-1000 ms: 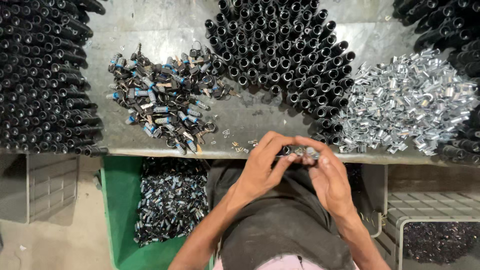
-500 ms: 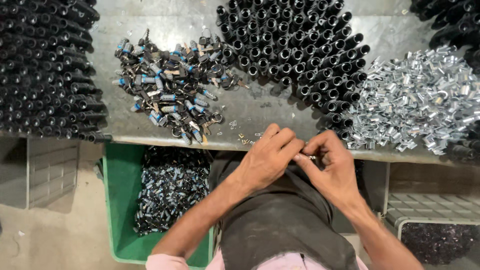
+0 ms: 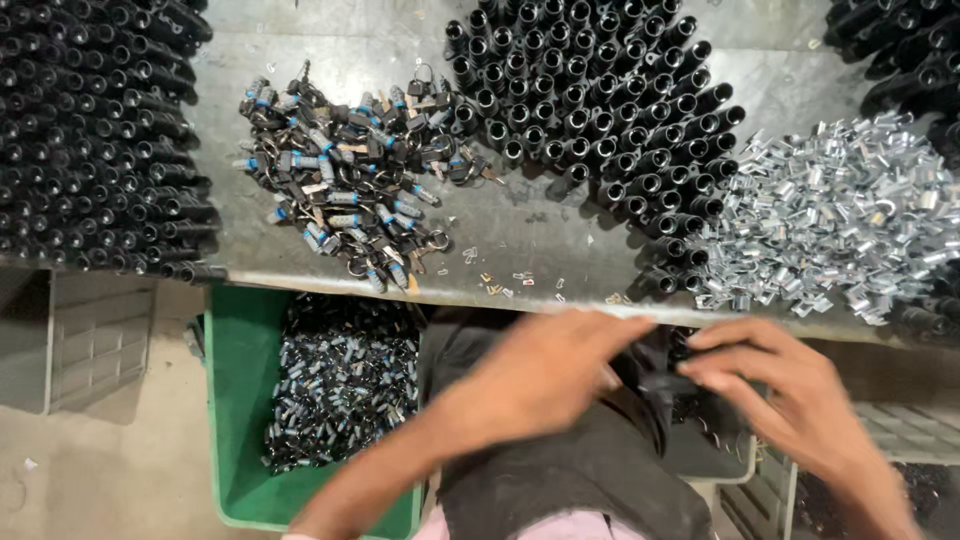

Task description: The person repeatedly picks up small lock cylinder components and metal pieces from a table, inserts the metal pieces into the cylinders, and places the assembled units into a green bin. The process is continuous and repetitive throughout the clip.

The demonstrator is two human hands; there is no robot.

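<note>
No packages, labels, signs or screens appear; the nearest to a container is an open green bin (image 3: 240, 400) of small dark parts, below the metal table's (image 3: 520, 235) front edge.

This is a small assembly workshop, a bench for putting together many identical small parts. Beyond the left hand (image 3: 540, 385) and right hand (image 3: 790, 400) lies a worn grey metal workbench (image 3: 520, 225) sorted into heaps: black tubes (image 3: 590, 110) standing on end straight ahead, shiny silver clips (image 3: 830, 220) ahead of the right hand, keys and blue-tipped bits (image 3: 350, 180) ahead of the left. Below and left of the left hand, a green crate (image 3: 240, 400) on the bare concrete floor (image 3: 90, 470) holds finished pieces.
</note>
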